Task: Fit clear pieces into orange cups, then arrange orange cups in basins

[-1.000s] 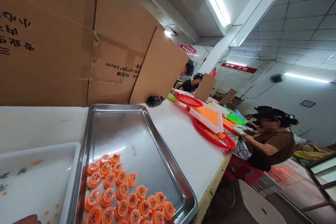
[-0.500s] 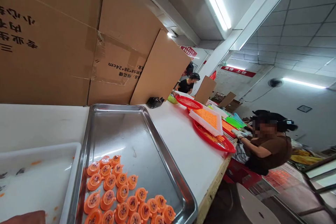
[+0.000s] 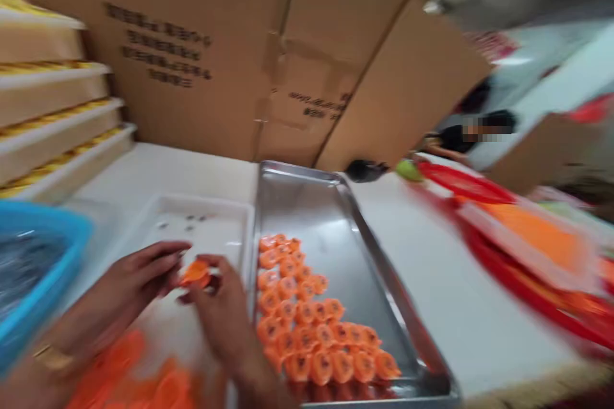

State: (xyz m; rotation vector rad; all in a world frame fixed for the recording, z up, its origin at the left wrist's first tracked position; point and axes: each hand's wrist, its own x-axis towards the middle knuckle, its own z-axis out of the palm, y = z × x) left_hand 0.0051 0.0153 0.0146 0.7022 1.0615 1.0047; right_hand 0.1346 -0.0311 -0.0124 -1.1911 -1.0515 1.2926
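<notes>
Over the white tray (image 3: 249, 220), my right hand (image 3: 221, 307) pinches a small orange plastic piece (image 3: 196, 273) with a round top. My left hand (image 3: 152, 268) is close against its left side, fingers bent together; whether they grip a small part is blurred. A few small dark bits (image 3: 190, 218) lie in the tray's far part. Loose orange pieces (image 3: 167, 386), smeared by motion, are below my hands. To the right, rows of similar orange pieces with dark printed tops (image 3: 321, 364) lie in a metal tray (image 3: 369, 255).
A blue basin (image 3: 71, 230) with clear plastic bags stands at the left. Behind it are stacked pale trays (image 3: 57, 96) with yellow contents. Cardboard sheets (image 3: 192, 25) wall the back. Red trays (image 3: 480, 188) with orange pieces and another person (image 3: 453, 144) are at the right.
The view has swung left and down, so both hands, the blue basin and the stacked trays now show. Only part of one hand showed before. The orange piece is now between my hands.
</notes>
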